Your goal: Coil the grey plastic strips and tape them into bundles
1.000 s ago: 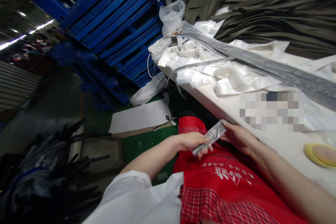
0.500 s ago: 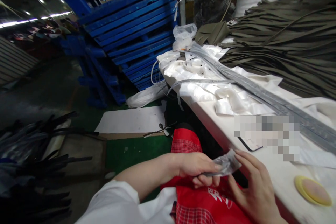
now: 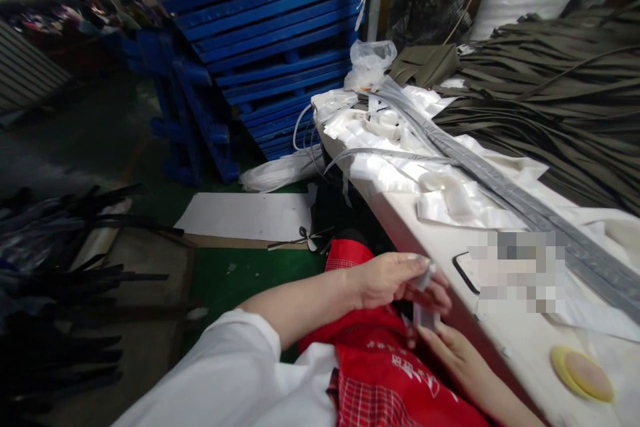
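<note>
Over the red apron (image 3: 400, 373) in my lap, both hands hold a small crinkled piece of clear plastic (image 3: 426, 317). My left hand (image 3: 393, 278) is closed on its upper end, thumb on top and fingers curled beneath. From below, my right hand (image 3: 453, 350) pinches the lower end between thumb and fingers. Whether something lies inside the plastic cannot be made out. Just right of my hands runs the edge of the white table (image 3: 400, 217), with a blurred-out patch and a dark-rimmed flat object (image 3: 466, 273) on it.
White fabric strips (image 3: 450, 203) and long grey strips (image 3: 500, 180) lie along the table. A yellow round object (image 3: 583, 373) sits near its front. Olive strips (image 3: 540, 107) are heaped behind. Blue pallets (image 3: 285, 47) stand ahead; black strips (image 3: 60, 327) pile at the left.
My left hand has risen and moved right, turning over the plastic. My right hand has moved left and down from its upper end to its lower end. The view has shifted slightly.
</note>
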Tool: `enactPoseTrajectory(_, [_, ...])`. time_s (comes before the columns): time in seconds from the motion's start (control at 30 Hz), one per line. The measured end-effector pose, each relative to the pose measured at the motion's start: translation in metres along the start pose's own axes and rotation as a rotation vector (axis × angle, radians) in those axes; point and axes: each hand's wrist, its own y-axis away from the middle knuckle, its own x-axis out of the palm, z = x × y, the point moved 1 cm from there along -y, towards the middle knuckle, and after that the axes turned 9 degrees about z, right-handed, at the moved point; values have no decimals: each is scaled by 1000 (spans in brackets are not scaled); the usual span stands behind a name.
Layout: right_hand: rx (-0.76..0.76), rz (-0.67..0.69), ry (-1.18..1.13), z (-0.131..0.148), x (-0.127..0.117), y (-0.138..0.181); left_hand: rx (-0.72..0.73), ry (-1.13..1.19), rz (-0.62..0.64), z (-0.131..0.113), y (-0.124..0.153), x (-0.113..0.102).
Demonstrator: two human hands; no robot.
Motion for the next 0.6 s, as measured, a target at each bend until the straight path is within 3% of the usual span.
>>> enactPoseTrajectory(0.07, [21, 37, -87, 24, 9, 4, 243, -252, -192, -13, -9, -4])
enactPoseTrajectory(0.13, [32, -50, -169, 48, 2, 13, 316, -574, -324, -25, -12, -7])
enactPoseTrajectory(0.2, [34, -244, -257, 66, -23, 20, 237, -829, -279, -32, -8, -7])
enactPoseTrajectory(0.3, [21, -474, -268, 79, -72, 14, 128, -1023, -37, -32, 2, 3])
enactPoseTrajectory(0.4, [-3, -586, 18, 84, -100, -5, 78, -915, 54, -23, 6, 14])
enactPoseTrajectory(0.47, [-116, -636, 224, 90, -96, -14, 38, -655, 34, -18, 3, 19])
enactPoseTrajectory(0.53, [-240, -523, 262, 97, -75, -21, 24, -389, 21, -19, -4, 23])
enactPoseTrajectory(0.6, [-271, -272, 148, 101, -46, -27, 71, -240, -24, -27, -10, 28])
